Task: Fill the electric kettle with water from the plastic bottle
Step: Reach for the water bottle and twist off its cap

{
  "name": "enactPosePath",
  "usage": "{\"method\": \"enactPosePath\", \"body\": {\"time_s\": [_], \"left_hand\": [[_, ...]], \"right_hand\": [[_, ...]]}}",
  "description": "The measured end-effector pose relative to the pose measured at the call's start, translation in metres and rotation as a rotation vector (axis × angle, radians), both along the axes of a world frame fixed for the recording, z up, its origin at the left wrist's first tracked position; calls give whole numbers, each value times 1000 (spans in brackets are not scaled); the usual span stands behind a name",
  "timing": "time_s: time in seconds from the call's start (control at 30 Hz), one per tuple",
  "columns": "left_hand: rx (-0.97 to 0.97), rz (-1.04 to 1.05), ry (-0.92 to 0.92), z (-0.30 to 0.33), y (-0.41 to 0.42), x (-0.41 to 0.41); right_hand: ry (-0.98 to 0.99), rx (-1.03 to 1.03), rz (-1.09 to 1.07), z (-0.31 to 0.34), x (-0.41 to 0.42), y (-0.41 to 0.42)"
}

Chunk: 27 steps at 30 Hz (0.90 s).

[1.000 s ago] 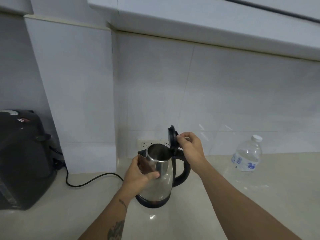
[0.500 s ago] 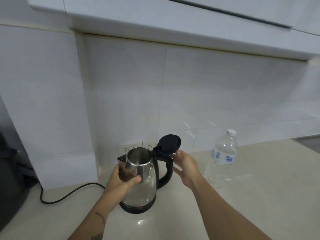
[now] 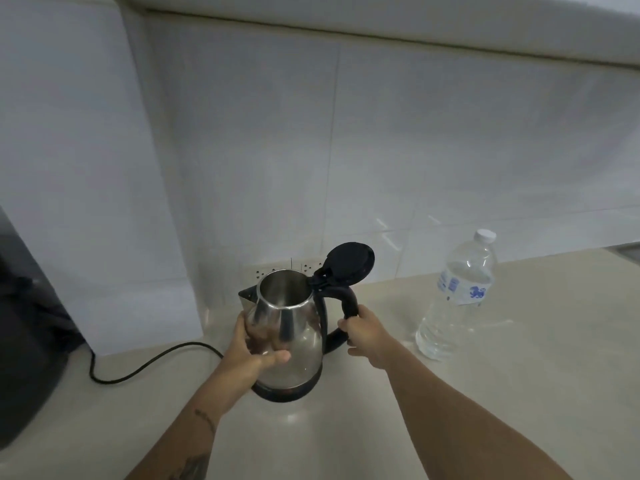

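Note:
A steel electric kettle (image 3: 298,337) with a black base stands on the pale counter, its black lid (image 3: 349,260) flipped up and the mouth open. My left hand (image 3: 252,351) clasps the kettle's body from the left. My right hand (image 3: 363,332) is wrapped around the black handle on the right. A clear plastic water bottle (image 3: 457,299) with a white cap and blue label stands upright to the right of the kettle, untouched.
A black appliance (image 3: 27,341) sits at the far left, with a black cord (image 3: 145,368) lying across the counter (image 3: 519,393). Wall sockets (image 3: 263,271) are behind the kettle. A white tiled wall and a cabinet underside rise behind.
My right hand let go of the lid after flipping it up, then dropped and closed on the kettle's handle. The left hand stayed on the body.

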State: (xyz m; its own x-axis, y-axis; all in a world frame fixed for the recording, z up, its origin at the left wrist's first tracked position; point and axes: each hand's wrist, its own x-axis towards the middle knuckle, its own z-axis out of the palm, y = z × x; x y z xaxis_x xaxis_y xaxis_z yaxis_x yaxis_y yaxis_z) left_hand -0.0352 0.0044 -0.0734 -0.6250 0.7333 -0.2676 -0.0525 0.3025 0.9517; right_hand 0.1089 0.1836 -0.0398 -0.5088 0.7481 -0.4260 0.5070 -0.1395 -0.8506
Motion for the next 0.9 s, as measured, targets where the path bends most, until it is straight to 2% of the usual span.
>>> {"method": "enactPosePath", "body": {"time_s": [0.27, 0.53, 0.9], "left_hand": [[45, 71, 66, 15, -5, 16], [131, 138, 63, 41, -28, 46], [46, 230, -16, 37, -73, 137]], "right_hand": [[76, 167, -67, -17, 4, -4], [139, 288, 21, 5, 37, -11], [149, 189, 169, -29, 109, -38]]}}
